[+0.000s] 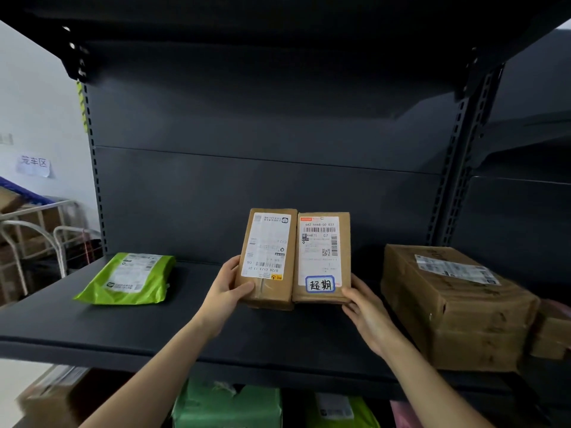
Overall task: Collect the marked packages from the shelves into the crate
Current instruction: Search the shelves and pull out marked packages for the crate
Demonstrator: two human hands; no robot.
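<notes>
Two small brown cardboard boxes stand side by side, tilted up off the dark shelf [123, 329] with their labels facing me. The right box [323, 257] carries a blue-bordered handwritten sticker at its lower end; my right hand [361, 307] grips its lower right corner. The left box [268, 257] has only a white shipping label; my left hand [227, 291] holds its lower left edge, thumb across the front. No crate is in view.
A green mailer bag [129, 279] lies on the shelf to the left. A large brown carton [457, 307] sits on the right, a smaller box beside it. Green and brown packages fill the shelf below [228, 403]. Metal carts [34, 236] stand at far left.
</notes>
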